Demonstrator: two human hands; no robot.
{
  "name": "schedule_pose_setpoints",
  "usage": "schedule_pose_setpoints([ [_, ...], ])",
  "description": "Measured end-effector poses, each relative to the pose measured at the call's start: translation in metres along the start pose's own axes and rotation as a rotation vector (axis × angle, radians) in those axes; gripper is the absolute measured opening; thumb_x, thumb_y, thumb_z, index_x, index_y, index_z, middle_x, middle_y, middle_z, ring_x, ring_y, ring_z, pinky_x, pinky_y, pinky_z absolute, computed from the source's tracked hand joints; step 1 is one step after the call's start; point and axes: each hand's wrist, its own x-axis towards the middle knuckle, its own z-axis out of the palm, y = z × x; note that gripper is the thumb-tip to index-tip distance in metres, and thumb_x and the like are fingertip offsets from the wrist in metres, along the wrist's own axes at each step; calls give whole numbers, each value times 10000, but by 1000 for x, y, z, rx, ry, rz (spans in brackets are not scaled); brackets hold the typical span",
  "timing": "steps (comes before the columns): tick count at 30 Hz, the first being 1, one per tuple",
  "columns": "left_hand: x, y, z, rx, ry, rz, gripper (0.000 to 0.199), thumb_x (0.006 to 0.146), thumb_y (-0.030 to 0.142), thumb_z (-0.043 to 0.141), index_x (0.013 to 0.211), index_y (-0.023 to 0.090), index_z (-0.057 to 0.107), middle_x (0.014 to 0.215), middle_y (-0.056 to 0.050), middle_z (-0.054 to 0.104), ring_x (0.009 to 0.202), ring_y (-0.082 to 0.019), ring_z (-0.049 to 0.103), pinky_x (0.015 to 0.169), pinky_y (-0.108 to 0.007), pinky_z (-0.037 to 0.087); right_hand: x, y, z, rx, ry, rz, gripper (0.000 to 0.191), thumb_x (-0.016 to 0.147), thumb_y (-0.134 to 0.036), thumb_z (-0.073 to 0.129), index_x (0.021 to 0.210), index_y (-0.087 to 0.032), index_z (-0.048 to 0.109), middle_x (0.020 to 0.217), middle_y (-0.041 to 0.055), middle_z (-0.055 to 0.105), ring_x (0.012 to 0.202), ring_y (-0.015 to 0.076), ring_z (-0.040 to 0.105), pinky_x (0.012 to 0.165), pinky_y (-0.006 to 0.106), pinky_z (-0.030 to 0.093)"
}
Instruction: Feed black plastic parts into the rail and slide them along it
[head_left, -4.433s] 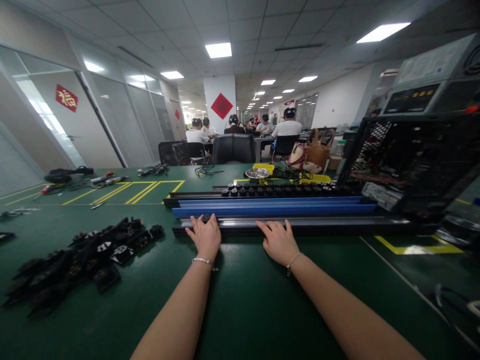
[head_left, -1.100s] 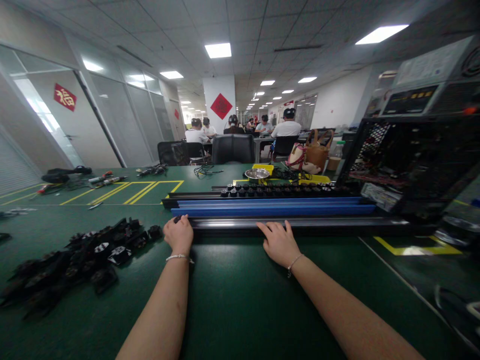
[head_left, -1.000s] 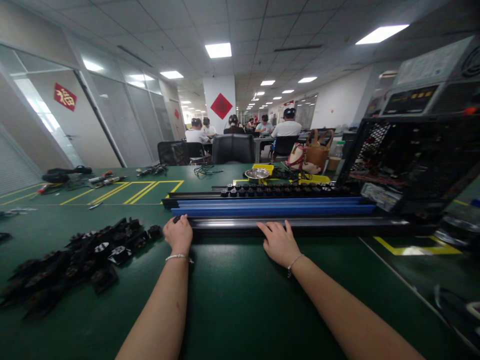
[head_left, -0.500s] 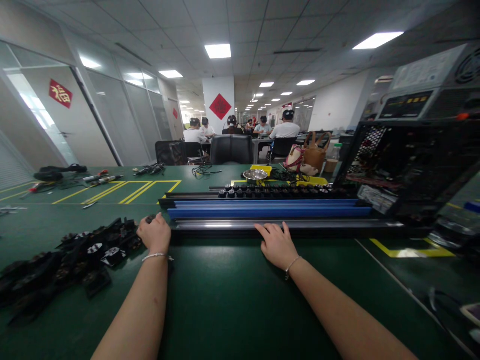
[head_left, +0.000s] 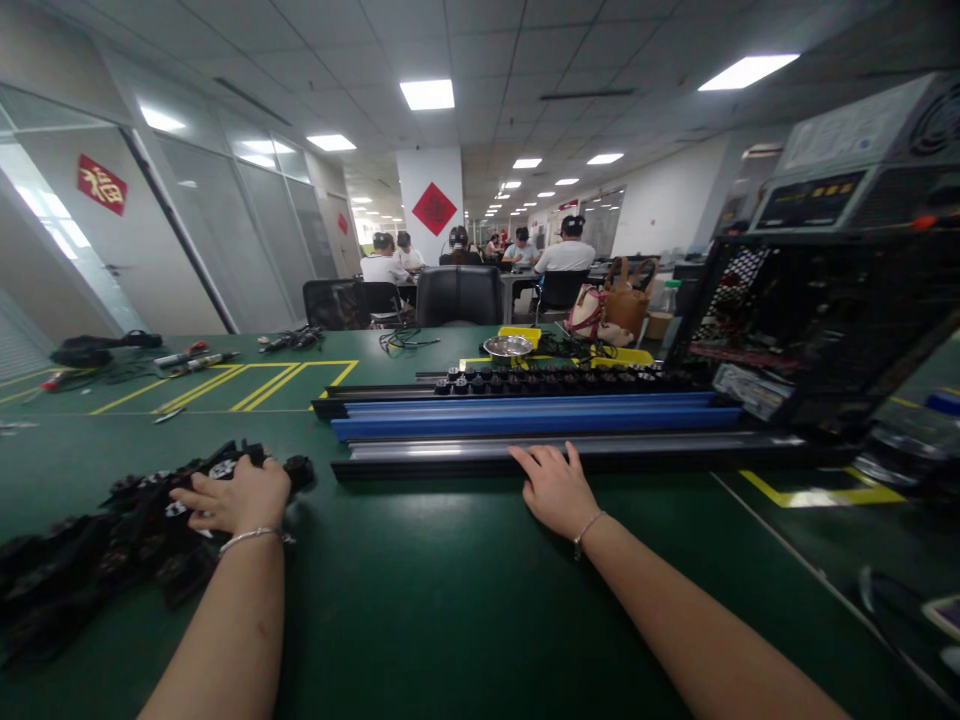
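My left hand (head_left: 244, 495) reaches over a heap of small black parts (head_left: 82, 540), fingers spread. Some parts in the heap have white-marked faces. One black part (head_left: 300, 470) sits just right of that hand, by the end of the nearest rail. My right hand (head_left: 556, 492) lies with fingers apart on the front edge of a long black rail with a silvery channel (head_left: 442, 450). Behind it runs a long blue rail (head_left: 525, 415). Farther back, a row of small black parts (head_left: 540, 380) stands along another dark rail (head_left: 360, 395).
An open computer case (head_left: 810, 320) stands at the right, a power supply box (head_left: 840, 170) above it. A metal dish (head_left: 508, 346), a yellow tray (head_left: 622, 357) and cables (head_left: 405, 338) lie at the back. Tools (head_left: 195, 360) lie at the left. People sit at far desks.
My left hand has moved left and down from the rail's end to the heap, its fingers spreading from a closed grip on a dark part. My right hand stays on the rail.
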Motion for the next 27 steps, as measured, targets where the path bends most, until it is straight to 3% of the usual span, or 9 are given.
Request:
schedule_pose_setpoints([
  [4,-1,-1,3,-83,96,-15,403,768,364,537,1109,156,595,1537,-172,88,1385,-413,38,1023,-660,175,0,1,1,-4,-3,4,513,799,-185,409,1299,-277,471,1184,71,578,1107,227,468,1057,526,144],
  [8,-3,3,1,-164,190,4,405,784,379,527,1121,161,582,1543,-160,64,1382,-421,52,1027,-673,152,-1,1,2,0,5,-3,517,794,-183,414,1300,-279,470,1199,67,574,1122,221,465,1067,515,140],
  [13,-27,26,-4,-220,235,311,425,820,279,496,1221,145,537,1528,-161,135,1393,-365,77,1073,-601,156,1,8,-2,76,91,2,433,798,-232,428,1212,-241,554,1200,68,577,1129,209,468,1054,430,229],
  [16,-58,45,-2,-192,122,613,405,863,273,432,1213,109,555,1496,-179,238,1393,-331,134,1095,-524,209,6,27,-15,89,243,82,376,826,-263,408,1148,-192,589,1160,83,594,1094,204,484,1010,356,303],
  [19,-96,61,3,-164,-11,918,401,875,279,413,1218,129,557,1470,-149,326,1386,-278,202,1106,-460,241,11,66,-34,13,456,328,367,832,-267,403,1135,-146,570,1126,119,597,1053,218,490,934,318,361],
  [21,-120,66,7,-138,-126,1092,424,894,314,384,1271,171,517,1468,-111,348,1389,-258,206,1107,-458,247,10,103,-48,-16,542,457,415,848,-270,365,1164,-54,528,1133,207,558,1076,266,458,928,365,348],
  [24,-144,68,14,-82,-268,1197,464,916,377,335,1339,222,449,1474,-86,344,1380,-254,237,1090,-485,263,-2,170,-64,-100,644,682,479,828,-295,395,1179,15,500,1147,282,516,1102,325,424,921,431,322],
  [27,-153,67,18,-20,-328,1239,434,922,416,311,1297,295,495,1435,-48,416,1357,-241,294,1094,-507,233,-25,243,-70,-218,588,870,554,773,-328,494,1210,12,509,1193,310,484,1149,351,392,879,466,312],
])
